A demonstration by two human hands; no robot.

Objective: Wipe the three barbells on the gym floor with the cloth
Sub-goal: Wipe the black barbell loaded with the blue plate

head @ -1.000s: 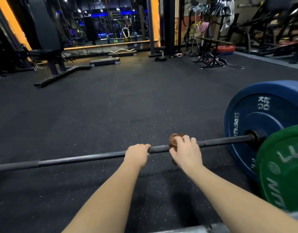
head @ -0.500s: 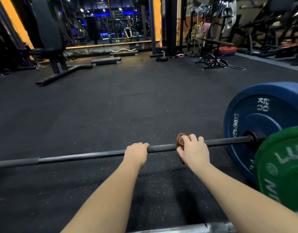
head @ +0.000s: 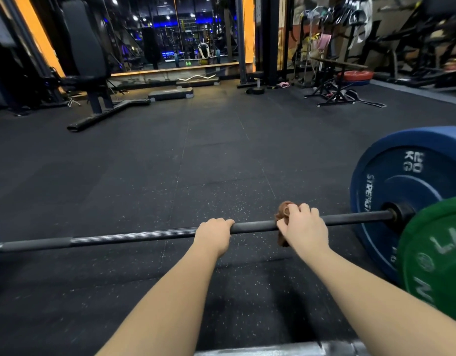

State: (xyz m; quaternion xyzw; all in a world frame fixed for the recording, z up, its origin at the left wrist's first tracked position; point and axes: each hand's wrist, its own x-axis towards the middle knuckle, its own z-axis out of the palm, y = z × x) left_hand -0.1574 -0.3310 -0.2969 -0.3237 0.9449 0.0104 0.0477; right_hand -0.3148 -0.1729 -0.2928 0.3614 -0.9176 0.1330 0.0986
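A black barbell bar (head: 134,237) lies across the dark rubber floor from left to right. Its right end carries a blue 20 kg plate (head: 391,186). My left hand (head: 213,235) grips the bar near its middle. A little to the right, my right hand (head: 304,228) holds a brown cloth (head: 283,214) wrapped round the bar; most of the cloth is hidden under the fingers. A green plate (head: 435,255) stands nearer to me at the right, and a silver bar (head: 286,349) runs along the bottom edge.
A bench machine (head: 93,80) stands at the back left, a step platform (head: 170,93) and a curl bar (head: 196,77) by the mirror. A rack stand (head: 335,93) and red plates (head: 355,75) are at the back right. Open floor (head: 196,155) lies beyond the bar.
My right hand has slid the cloth to the right along the bar, toward the blue plate. My left hand has kept its grip in place.
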